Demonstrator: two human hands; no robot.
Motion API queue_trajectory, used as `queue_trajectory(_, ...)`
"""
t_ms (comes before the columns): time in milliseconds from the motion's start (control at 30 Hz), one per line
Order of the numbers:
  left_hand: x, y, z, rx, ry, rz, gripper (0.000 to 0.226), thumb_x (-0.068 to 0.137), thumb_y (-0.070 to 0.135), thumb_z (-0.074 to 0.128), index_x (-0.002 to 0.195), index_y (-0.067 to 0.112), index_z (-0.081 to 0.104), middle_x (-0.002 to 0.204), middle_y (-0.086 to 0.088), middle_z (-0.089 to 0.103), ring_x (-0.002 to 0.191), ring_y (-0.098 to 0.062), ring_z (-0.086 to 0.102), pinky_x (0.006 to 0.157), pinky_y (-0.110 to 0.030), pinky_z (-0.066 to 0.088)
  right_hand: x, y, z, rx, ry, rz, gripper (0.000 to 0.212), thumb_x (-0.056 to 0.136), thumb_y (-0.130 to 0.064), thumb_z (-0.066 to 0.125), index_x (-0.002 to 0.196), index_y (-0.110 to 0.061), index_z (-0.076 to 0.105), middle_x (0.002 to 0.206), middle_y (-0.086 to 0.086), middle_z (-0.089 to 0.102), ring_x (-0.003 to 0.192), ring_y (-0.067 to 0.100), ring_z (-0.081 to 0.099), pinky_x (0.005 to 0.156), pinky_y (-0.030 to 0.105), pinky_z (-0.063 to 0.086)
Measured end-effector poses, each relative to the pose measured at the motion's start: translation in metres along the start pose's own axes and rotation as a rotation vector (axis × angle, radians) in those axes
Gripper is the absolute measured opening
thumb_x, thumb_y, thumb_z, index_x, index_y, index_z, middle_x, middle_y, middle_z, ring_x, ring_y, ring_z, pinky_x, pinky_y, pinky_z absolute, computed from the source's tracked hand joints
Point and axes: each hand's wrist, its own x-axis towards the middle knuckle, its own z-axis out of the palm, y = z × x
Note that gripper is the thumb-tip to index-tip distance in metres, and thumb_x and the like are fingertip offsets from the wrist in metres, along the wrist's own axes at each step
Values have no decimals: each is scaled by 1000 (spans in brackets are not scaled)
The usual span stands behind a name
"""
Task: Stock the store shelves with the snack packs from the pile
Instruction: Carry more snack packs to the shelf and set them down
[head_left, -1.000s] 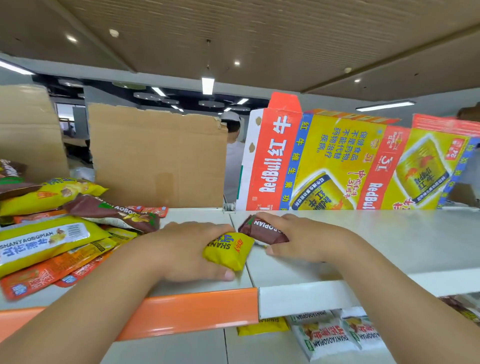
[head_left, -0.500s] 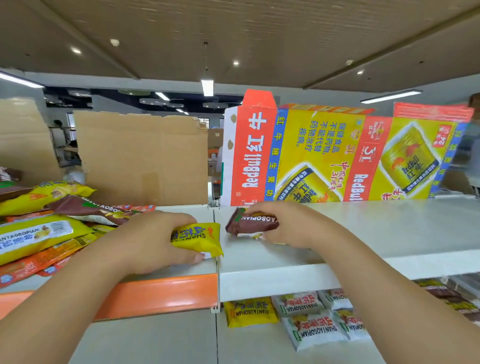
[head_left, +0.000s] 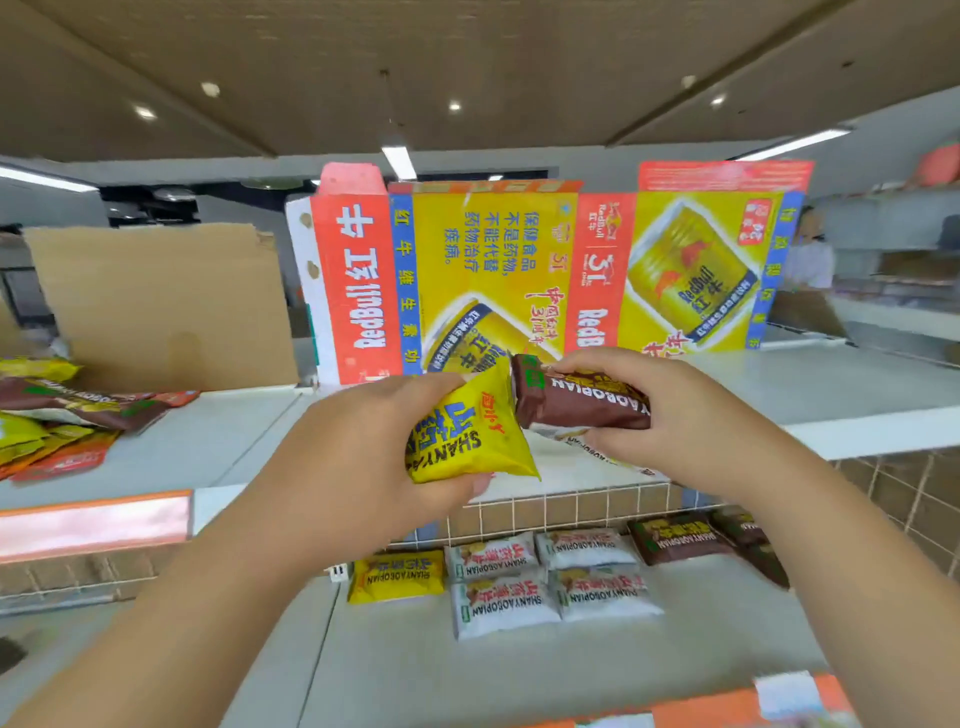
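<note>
Store shelving fills the view: a white upper shelf (head_left: 831, 395) carries the pile of snack packs (head_left: 57, 415) at the far left and a flattened RedBull carton (head_left: 493, 270) standing at its back. Below it, a lower shelf (head_left: 519, 670) already has rows of yellow packs (head_left: 397, 577), white packs (head_left: 550, 582) and brown packs (head_left: 680, 540).

The left hand (head_left: 358, 457) grips a yellow snack pack (head_left: 462, 441), with the fingers curled around its end. The right hand (head_left: 691, 431) pinches a brown snack pack (head_left: 582, 402) between thumb and fingers. Something white with print shows just under this pack; I cannot tell if the hand holds it too. Both packs are in the air in front of the upper shelf edge, above the rows, and their near corners meet or almost meet.

The main risk, I think, is the loose grip. The film looks smooth, so a pack held only at one end can slide out and fall on the tidy rows and push them out of line. Another risk is sorting: with both hands full, a pack may land in a row of the wrong colour. Reaching low, a forearm may also brush the front packs.
</note>
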Motion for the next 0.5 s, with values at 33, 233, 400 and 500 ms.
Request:
queue_trajectory(33, -3, 17, 10, -3, -5, 9, 79, 67, 83, 57, 136, 49, 44, 111, 23, 62, 95, -4, 58, 77, -28, 51, -16, 11, -11, -9, 5, 9, 62, 81, -11, 76, 120, -55, 59, 112, -34, 63, 87, -5, 65, 70, 14, 49)
queue_trajectory(233, -5, 86, 70, -32, -151, 74, 74, 66, 79, 61, 131, 49, 43, 100, 21, 62, 91, -4, 58, 72, -25, 47, -101, 73, -58, -94, -28, 141, 67, 79, -3, 79, 117, -54, 56, 111, -46, 56, 93, -15, 60, 73, 3, 41)
queue_trajectory(400, 11, 119, 121, -52, -261, 137, 77, 71, 74, 61, 140, 49, 39, 112, 21, 59, 100, -7, 56, 79, -27, 47, -148, 117, -72, -183, -65, 283, 65, 82, -8, 77, 122, -54, 55, 99, -43, 58, 82, -22, 55, 65, 4, 39)
queue_trajectory(500, 15, 126, 159, -75, -336, 138, 75, 72, 72, 62, 140, 51, 39, 112, 20, 60, 100, -9, 58, 76, -25, 44, -169, 143, -65, -214, -95, 349, 65, 82, -12, 75, 123, -57, 51, 101, -41, 54, 89, -24, 52, 69, 4, 39)
